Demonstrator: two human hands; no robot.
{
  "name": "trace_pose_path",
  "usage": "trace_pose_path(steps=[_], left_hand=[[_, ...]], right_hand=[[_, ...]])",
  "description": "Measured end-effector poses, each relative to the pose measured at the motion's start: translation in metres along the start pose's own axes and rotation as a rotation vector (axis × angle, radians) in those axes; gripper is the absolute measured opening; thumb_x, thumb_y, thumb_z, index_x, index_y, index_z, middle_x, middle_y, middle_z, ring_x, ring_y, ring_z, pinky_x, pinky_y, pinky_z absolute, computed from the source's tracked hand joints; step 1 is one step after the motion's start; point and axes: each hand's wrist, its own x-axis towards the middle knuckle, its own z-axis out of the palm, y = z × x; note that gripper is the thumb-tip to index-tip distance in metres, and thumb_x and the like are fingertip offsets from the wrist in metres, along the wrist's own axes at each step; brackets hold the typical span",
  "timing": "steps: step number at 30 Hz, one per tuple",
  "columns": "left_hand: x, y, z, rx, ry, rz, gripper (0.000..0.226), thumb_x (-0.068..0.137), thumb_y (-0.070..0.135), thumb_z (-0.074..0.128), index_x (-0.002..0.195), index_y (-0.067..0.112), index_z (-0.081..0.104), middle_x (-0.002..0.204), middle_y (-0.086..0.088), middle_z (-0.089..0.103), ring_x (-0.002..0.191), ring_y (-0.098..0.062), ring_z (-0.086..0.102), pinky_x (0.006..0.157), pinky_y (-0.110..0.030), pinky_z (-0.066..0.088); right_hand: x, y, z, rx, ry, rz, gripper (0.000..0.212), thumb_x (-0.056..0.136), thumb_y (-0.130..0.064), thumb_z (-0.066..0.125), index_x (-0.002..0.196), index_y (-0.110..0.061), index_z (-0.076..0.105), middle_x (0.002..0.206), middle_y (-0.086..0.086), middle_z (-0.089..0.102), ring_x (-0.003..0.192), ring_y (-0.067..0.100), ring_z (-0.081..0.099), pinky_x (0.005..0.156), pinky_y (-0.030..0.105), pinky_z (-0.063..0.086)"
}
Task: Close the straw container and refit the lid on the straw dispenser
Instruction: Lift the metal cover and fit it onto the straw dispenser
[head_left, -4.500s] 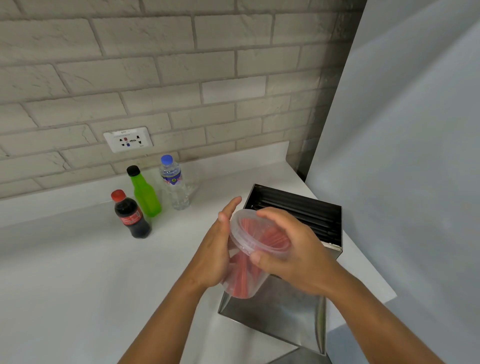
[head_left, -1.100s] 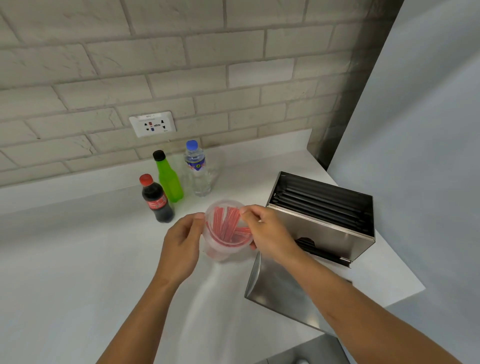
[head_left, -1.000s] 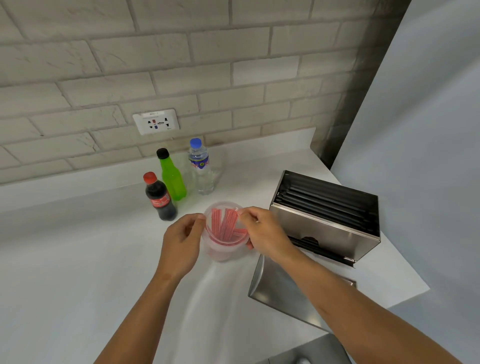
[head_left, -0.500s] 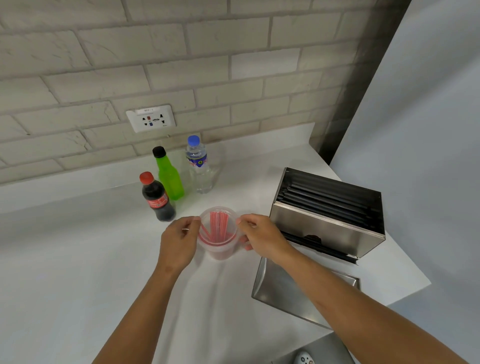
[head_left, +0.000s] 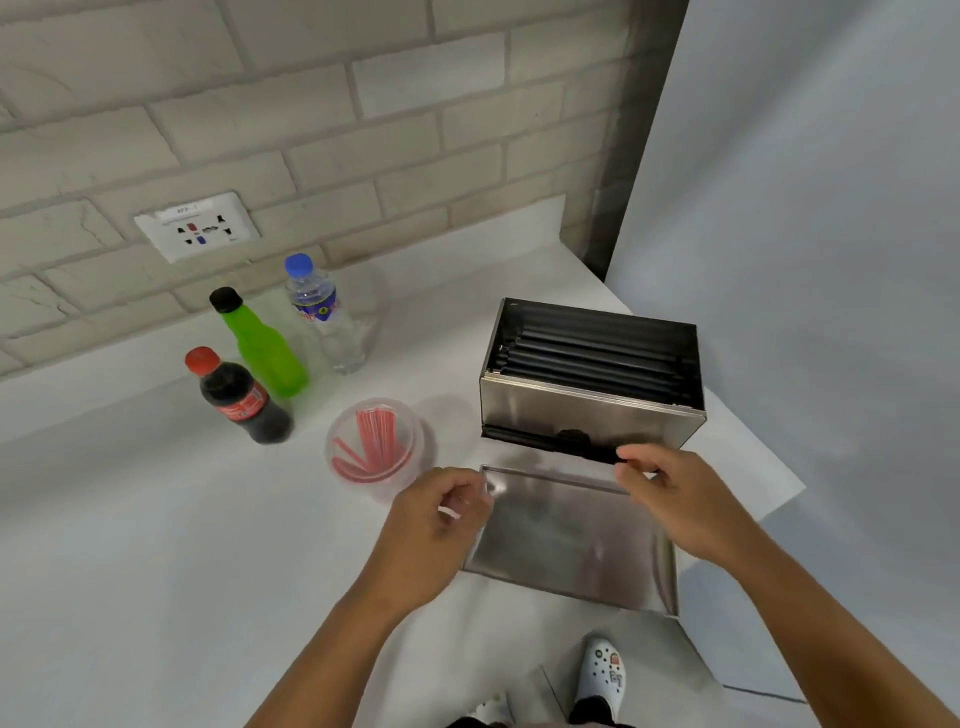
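The clear plastic straw container stands upright on the white counter with its lid on and red straws inside; neither hand touches it. The steel straw dispenser sits to its right, open on top and full of black straws. Its steel lid lies flat on the counter in front of it. My left hand pinches the lid's far left corner. My right hand pinches the far right corner, close to the dispenser's front slot.
A cola bottle, a green bottle and a water bottle stand behind the container near the brick wall. A wall socket is above them. The counter ends just right of the dispenser at a grey panel.
Both hands let go of the straw container, which now stands on the counter, and moved right to the far corners of the steel lid.
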Motion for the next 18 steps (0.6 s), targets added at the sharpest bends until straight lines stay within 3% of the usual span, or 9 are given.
trace_pose_path(steps=[3, 7, 9, 11, 13, 16, 18], left_hand=[[0.01, -0.015, 0.02, 0.195, -0.076, -0.132, 0.029, 0.094, 0.044, 0.068, 0.122, 0.036, 0.065, 0.119, 0.012, 0.061, 0.103, -0.01, 0.065, 0.089, -0.028, 0.057], [0.017, -0.028, 0.04, 0.364, -0.09, -0.274, 0.043, 0.086, 0.056, 0.066, 0.119, 0.029, 0.058, 0.111, 0.006, 0.057, 0.097, -0.014, 0.062, 0.085, -0.032, 0.054], [0.02, -0.033, 0.047, 0.344, -0.078, -0.295, 0.048, 0.084, 0.06, 0.066, 0.118, 0.026, 0.061, 0.108, 0.004, 0.063, 0.093, -0.012, 0.064, 0.076, -0.029, 0.054], [0.021, -0.03, 0.054, 0.304, -0.074, -0.302, 0.039, 0.088, 0.054, 0.067, 0.113, 0.025, 0.063, 0.103, 0.004, 0.066, 0.091, -0.009, 0.063, 0.067, -0.021, 0.046], [0.019, -0.023, 0.058, 0.253, -0.054, -0.295, 0.031, 0.089, 0.052, 0.068, 0.105, 0.026, 0.068, 0.099, 0.006, 0.07, 0.088, -0.007, 0.066, 0.066, -0.021, 0.047], [0.015, -0.011, 0.05, 0.206, 0.063, -0.272, 0.012, 0.089, 0.044, 0.072, 0.089, 0.032, 0.073, 0.083, 0.008, 0.075, 0.079, -0.013, 0.071, 0.067, -0.027, 0.051], [0.011, 0.003, 0.036, 0.134, 0.173, -0.236, 0.01, 0.093, 0.034, 0.073, 0.084, 0.04, 0.072, 0.079, 0.01, 0.075, 0.078, -0.012, 0.071, 0.065, -0.021, 0.047]], right_hand=[[-0.006, 0.033, -0.008, -0.096, 0.01, 0.105, 0.039, 0.102, -0.039, 0.057, 0.137, -0.022, 0.06, 0.132, 0.001, 0.066, 0.106, 0.017, 0.065, 0.093, 0.028, 0.05], [-0.017, 0.063, -0.015, -0.167, -0.037, 0.234, 0.044, 0.103, -0.04, 0.054, 0.143, -0.022, 0.053, 0.134, 0.003, 0.064, 0.117, 0.023, 0.063, 0.101, 0.03, 0.046], [-0.021, 0.072, -0.01, -0.161, -0.079, 0.263, 0.041, 0.102, -0.041, 0.056, 0.14, -0.024, 0.054, 0.118, -0.001, 0.068, 0.105, 0.02, 0.066, 0.092, 0.027, 0.049], [-0.024, 0.077, -0.001, -0.123, -0.097, 0.255, 0.031, 0.1, -0.039, 0.059, 0.128, -0.025, 0.058, 0.098, -0.003, 0.07, 0.083, 0.015, 0.069, 0.075, 0.024, 0.054], [-0.025, 0.078, 0.009, -0.139, -0.067, 0.229, 0.022, 0.099, -0.031, 0.061, 0.116, -0.017, 0.059, 0.084, -0.004, 0.064, 0.071, 0.011, 0.061, 0.062, 0.019, 0.047], [-0.024, 0.075, 0.015, -0.124, -0.01, 0.203, 0.014, 0.097, -0.021, 0.062, 0.103, -0.009, 0.061, 0.08, -0.001, 0.061, 0.07, 0.013, 0.056, 0.062, 0.02, 0.044], [-0.023, 0.07, 0.007, -0.052, -0.067, 0.207, 0.012, 0.094, -0.017, 0.064, 0.093, -0.005, 0.064, 0.081, 0.009, 0.066, 0.07, 0.018, 0.061, 0.062, 0.024, 0.046]])
